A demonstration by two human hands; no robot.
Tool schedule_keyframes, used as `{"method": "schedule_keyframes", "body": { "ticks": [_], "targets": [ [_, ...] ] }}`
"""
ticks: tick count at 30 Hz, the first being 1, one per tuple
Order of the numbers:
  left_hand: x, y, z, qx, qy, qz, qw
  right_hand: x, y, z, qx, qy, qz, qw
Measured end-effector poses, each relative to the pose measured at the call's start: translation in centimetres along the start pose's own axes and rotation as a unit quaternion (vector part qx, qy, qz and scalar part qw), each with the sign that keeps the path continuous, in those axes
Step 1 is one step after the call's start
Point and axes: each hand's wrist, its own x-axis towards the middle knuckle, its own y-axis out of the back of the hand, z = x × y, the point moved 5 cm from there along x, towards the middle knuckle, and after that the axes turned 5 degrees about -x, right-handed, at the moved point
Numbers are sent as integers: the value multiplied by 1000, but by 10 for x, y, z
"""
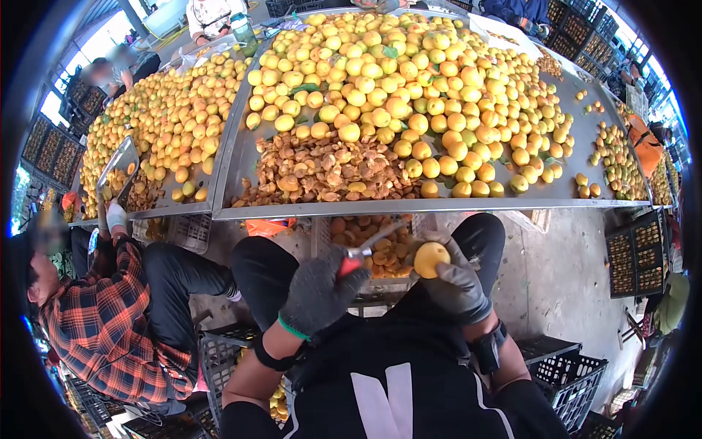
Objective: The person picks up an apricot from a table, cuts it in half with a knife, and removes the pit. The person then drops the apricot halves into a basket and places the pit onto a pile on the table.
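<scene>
**A:** So what have our hands got?

**B:** Both gloved. Our left hand (322, 289) is curled tight round a red-handled knife (352, 264), blade angled up toward the other side. Our right hand (458, 284) is open only as wide as the yellow fruit (430, 260) it's gripping, held above our lap. Blade and fruit look apart to us.

**A:** Which step is that?

**B:** Cutting, we reckon. The side facing us looks whole, but we can't tell about the far side.

**A:** And the next move?

**B:** Probably calls for a steady fruit, blade brought onto it, our right fingers kept off the edge. We'd guess pieces belong in the crate (319, 238) past our hands, which holds orange fruit pieces (351, 227).

**A:** Beyond that?

**B:** The metal table (439, 208): brown scraps (322, 173) near its front edge, then our big pile of whole fruit (409, 80) behind.
</scene>
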Motion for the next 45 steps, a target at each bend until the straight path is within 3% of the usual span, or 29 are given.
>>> {"method": "schedule_keyframes", "body": {
  "ticks": [3, 4, 6, 9, 13, 22, 34, 45],
  "targets": [
    [-13, -14, 3, -105, -17, -9, 994, -2, -11, -6, -97, 53, 25, 994],
    [-16, -16, 7, -52, -64, -2, 997, -4, -18, -9, -96, 52, 26, 994],
    [-19, -24, 13, -74, -54, -17, 996, -7, -33, -18, -200, 68, 35, 977],
    [-22, -32, 19, -76, -56, -39, 995, -10, -38, -16, -192, 46, 1, 980],
    [-31, -38, 17, 11, -86, -36, 996, -9, -44, -19, -224, 95, -70, 967],
    [-40, -40, 21, 55, -113, -15, 992, -12, -51, -15, -220, 77, -62, 971],
    [-46, -49, 8, 57, -73, -28, 995, -17, -51, -11, -239, 76, -4, 968],
    [-46, -51, 8, 91, -75, -27, 993, -18, -55, -11, -223, 78, -13, 972]
  ]
}}
